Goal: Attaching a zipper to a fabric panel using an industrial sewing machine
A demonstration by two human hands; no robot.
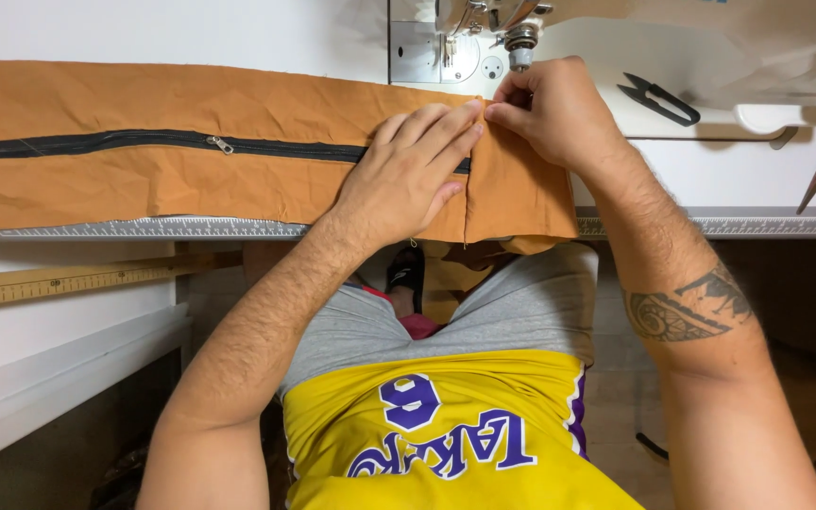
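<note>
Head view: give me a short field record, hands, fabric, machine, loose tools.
left hand: flat on the orange fabric, over the zipper's end
right hand: pinching the fabric edge by the needle
black zipper: runs along the fabric, slider mid-length
sewing machine: white, directly behind the hands
black snips: on the machine bed, right of the hands
table edge: ruler strip

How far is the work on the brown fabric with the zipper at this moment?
Looks done: the black zipper already lies along the brown fabric, its slider partway. Whether it is stitched, I cannot tell. In hand: the left hand presses the fabric flat, and the right hand pinches its edge below the sewing machine needle area. Left: the end under the hands seems still unsewn.
</note>
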